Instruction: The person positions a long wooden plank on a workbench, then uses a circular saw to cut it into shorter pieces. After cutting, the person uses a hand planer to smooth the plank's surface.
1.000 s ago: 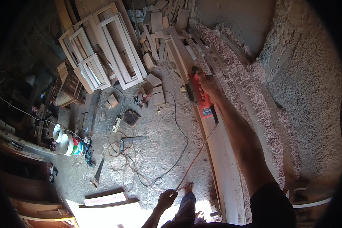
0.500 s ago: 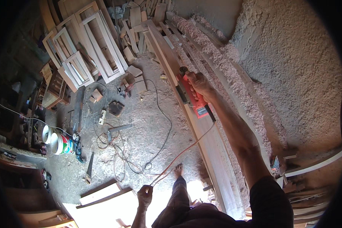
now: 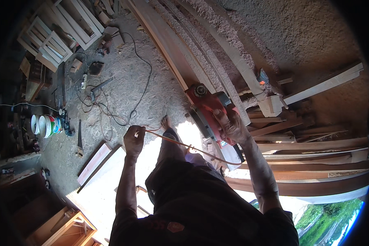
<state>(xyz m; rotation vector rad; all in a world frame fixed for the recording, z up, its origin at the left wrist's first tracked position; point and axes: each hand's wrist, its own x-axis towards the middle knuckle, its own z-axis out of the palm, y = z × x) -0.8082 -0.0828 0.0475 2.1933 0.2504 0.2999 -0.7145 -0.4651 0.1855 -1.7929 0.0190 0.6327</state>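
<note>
My right hand (image 3: 233,127) grips a red electric hand planer (image 3: 209,107) from its far side, fingers wrapped round the handle. The planer sits over the near part of a long wooden plank (image 3: 162,41) that runs away toward the upper left. Its orange power cord (image 3: 180,142) loops from the tool's rear across my body. Out to the left, my left hand (image 3: 134,140) pinches that cord, holding it off the plank. The planer's underside and its contact with the wood are hidden.
Tangled cables and a power strip (image 3: 84,81) lie on the dusty floor. A handsaw (image 3: 80,139) and white buckets (image 3: 48,125) are at left. Wooden frames (image 3: 55,45) lean at the upper left. Stacked boards (image 3: 315,158) fill the right. Shavings cover beams (image 3: 229,41) beyond the plank.
The planer has come back along the plank toward my body in my right hand. The view has shifted with me. My left hand still holds the cord.
</note>
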